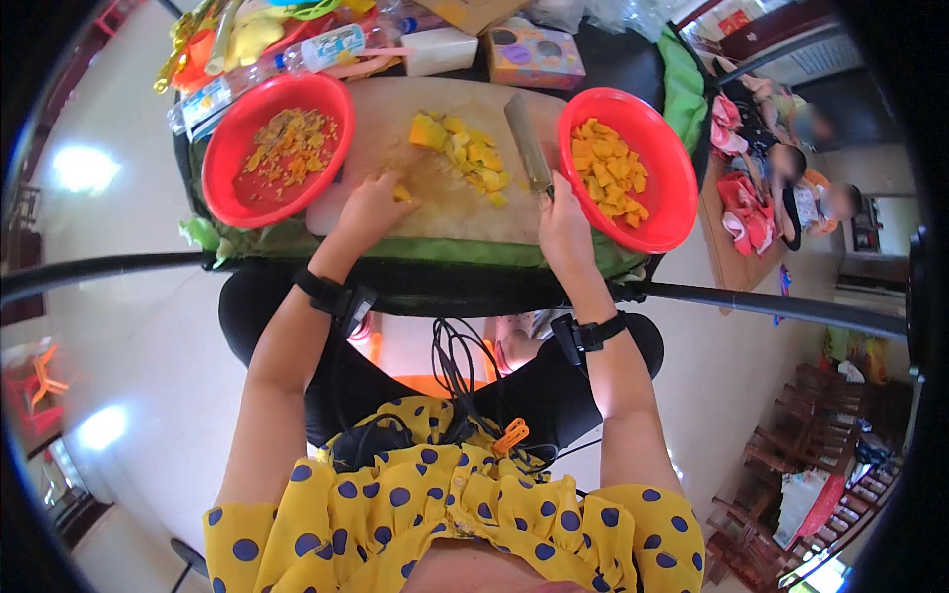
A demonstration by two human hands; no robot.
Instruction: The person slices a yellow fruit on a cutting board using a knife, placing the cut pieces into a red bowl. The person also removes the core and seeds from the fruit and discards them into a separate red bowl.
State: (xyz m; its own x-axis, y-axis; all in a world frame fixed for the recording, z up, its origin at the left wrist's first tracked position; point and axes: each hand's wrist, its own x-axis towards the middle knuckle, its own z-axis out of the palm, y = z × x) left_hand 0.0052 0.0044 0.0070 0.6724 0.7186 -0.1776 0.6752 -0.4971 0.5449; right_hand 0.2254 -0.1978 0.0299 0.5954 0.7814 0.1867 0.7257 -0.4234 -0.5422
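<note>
A pale cutting board (435,208) lies on a small table, with a pile of yellow-orange squash chunks (465,148) at its middle. My right hand (563,229) grips the handle of a cleaver (527,143) whose blade lies across the board toward the far side. Near the board's left edge, my left hand (374,206) has its fingers on a small yellow piece (401,193). One red bowl (672,168) at the right holds cut yellow cubes. Another red bowl (232,178) at the left holds orange peel and scraps.
Plastic bottles (326,47), a white carton (440,49) and a patterned box (534,54) crowd the table's far edge. A green cloth (474,252) hangs over the near edge. People sit at a wooden table (727,252) to the right. Wooden chairs (811,455) stand at lower right.
</note>
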